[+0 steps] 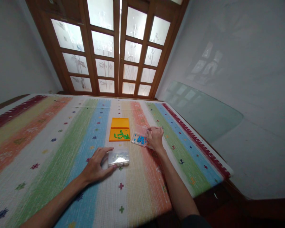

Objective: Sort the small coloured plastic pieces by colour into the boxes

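My left hand (98,166) has its thumb and forefinger around the left end of a closed clear plastic box (118,158), thumb at the near side, finger at the far side. Light glares off the lid, so what lies inside is unclear. My right hand (155,136) is at the right side of an open clear box (136,142) with small blue pieces (141,139) in it. The fingers of that hand are bent together by the box's raised see-through lid (140,129); anything pinched in them is hidden. Beyond my left hand lies an open orange case (120,123) with small green pieces (121,135) in its near half.
A striped woven cloth (68,152) covers the table. A wall with a pale glass panel (204,107) runs along the right. Wooden doors with frosted panes (105,68) stand behind the table. The table's near right edge drops off by my right forearm.
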The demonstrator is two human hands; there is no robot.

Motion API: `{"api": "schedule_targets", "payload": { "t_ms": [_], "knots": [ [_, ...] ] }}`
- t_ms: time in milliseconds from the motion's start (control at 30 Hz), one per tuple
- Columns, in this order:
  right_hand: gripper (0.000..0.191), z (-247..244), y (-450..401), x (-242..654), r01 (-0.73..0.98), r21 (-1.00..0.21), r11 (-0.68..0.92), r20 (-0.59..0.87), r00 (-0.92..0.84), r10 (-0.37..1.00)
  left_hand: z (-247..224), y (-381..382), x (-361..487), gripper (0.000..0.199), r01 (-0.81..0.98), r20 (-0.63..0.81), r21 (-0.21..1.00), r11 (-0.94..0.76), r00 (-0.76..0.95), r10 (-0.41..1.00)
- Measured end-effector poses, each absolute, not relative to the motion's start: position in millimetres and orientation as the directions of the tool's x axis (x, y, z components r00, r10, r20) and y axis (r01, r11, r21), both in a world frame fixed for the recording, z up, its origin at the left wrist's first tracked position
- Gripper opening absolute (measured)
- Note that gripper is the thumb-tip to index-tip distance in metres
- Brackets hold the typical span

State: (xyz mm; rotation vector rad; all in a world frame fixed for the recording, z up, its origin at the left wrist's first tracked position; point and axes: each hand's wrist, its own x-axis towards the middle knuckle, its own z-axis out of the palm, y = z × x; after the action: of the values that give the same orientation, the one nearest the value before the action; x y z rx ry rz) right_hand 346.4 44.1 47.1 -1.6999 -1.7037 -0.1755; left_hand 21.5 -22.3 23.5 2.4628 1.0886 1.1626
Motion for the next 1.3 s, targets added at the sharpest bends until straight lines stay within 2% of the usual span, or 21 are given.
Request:
{"api": "schedule_targets", "payload": {
  "t_ms": [133,467,600,700,800,1033,1133,1200,1300],
  "knots": [
    [0.018,52.4,41.3,345.7,0.887,-0.432,0.160,0.536,0.111,0.837,25.5,-22.5,20.7,0.058,0.534,0.563,0.483,-0.694,0.417,0.713],
    [0.019,90.0,26.9,335.1,0.741,-0.594,0.314,0.596,0.142,0.791,14.7,-13.4,15.5,0.057,0.477,0.542,0.573,-0.666,0.389,0.745],
    [0.021,107.9,16.5,320.5,0.585,-0.675,0.450,0.577,0.037,0.816,27.6,-17.6,17.5,0.061,0.446,0.556,0.612,-0.653,0.345,0.756],
    [0.020,116.6,6.9,302.4,0.504,-0.700,0.506,0.560,-0.052,0.827,39.0,-22.6,19.7,0.072,0.415,0.557,0.636,-0.650,0.336,0.759],
    [0.019,119.5,-1.3,282.4,0.472,-0.707,0.527,0.538,-0.125,0.834,46.9,-26.1,20.3,0.080,0.394,0.552,0.660,-0.640,0.323,0.769],
    [0.024,120.5,-7.2,260.7,0.387,-0.729,0.565,0.537,-0.190,0.822,49.6,-26.4,17.0,0.078,0.347,0.510,0.745,-0.570,0.254,0.821],
    [0.027,124.7,-11.0,264.7,0.336,-0.751,0.568,0.495,-0.282,0.821,49.8,-26.3,17.4,0.079,0.293,0.504,0.781,-0.551,0.224,0.834],
    [0.040,125.7,-14.7,268.8,0.282,-0.767,0.577,0.457,-0.392,0.799,49.6,-26.3,18.1,0.078,0.258,0.504,0.798,-0.545,0.210,0.838],
    [0.089,121.9,-19.8,272.6,0.210,-0.779,0.591,0.419,-0.526,0.740,47.6,-25.5,19.1,0.072,0.208,0.505,0.820,-0.533,0.178,0.845]
  ]
}}
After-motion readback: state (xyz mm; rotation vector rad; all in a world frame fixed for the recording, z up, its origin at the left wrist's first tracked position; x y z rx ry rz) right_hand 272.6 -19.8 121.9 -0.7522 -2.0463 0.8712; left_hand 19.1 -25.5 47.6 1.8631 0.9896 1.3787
